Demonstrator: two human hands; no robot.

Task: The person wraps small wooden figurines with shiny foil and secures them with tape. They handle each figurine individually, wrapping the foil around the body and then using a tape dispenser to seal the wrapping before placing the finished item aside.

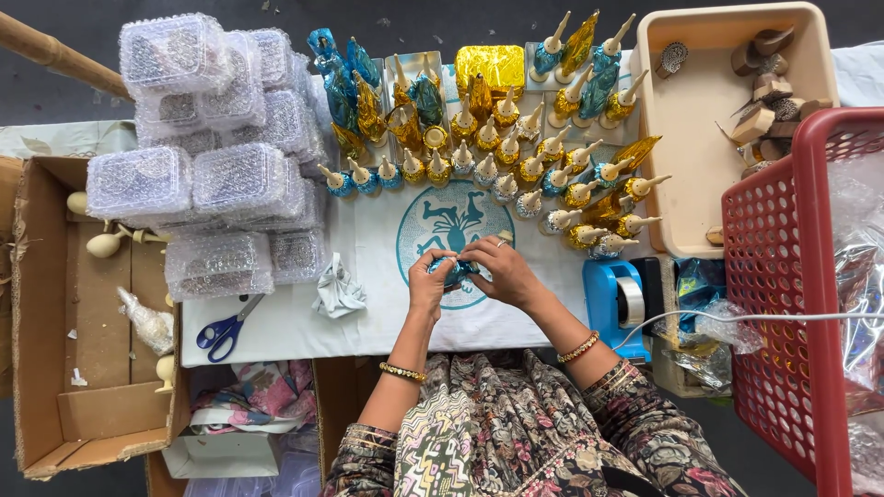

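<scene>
Both hands meet right over the round teal emblem (448,224) printed on the white table cover (304,322), and I'll use that emblem as the anchor for everything here. The small blue foil-wrapped piece (454,270) sits at the emblem's near edge, pinched between the two hands. It looks like its long axis runs roughly left to right, from one hand into the other, though most of it is hidden under fingers, so I can't say for sure.

The left hand (429,286) has its fingers curled closed around the left end of the piece, thumb on top. The right hand (497,270) comes in from the right with its fingertips bent down onto the foil, also closed on it. Neither hand is clearly nearer; they share it about evenly.

Around the emblem: beyond it stand rows of gold and blue foil figures (516,156) with pale pointed tips, close enough that a big sweep forward would knock them. To the emblem's left lie a crumpled scrap of wrap (337,290), blue-handled scissors (226,329) further out, and a stack of clear bubble-wrapped packs (212,147). To its right there's a blue tape dispenser (615,304), then a beige tray (686,129) and a red basket (783,304). Nothing sits between the hands and the piece itself.
</scene>
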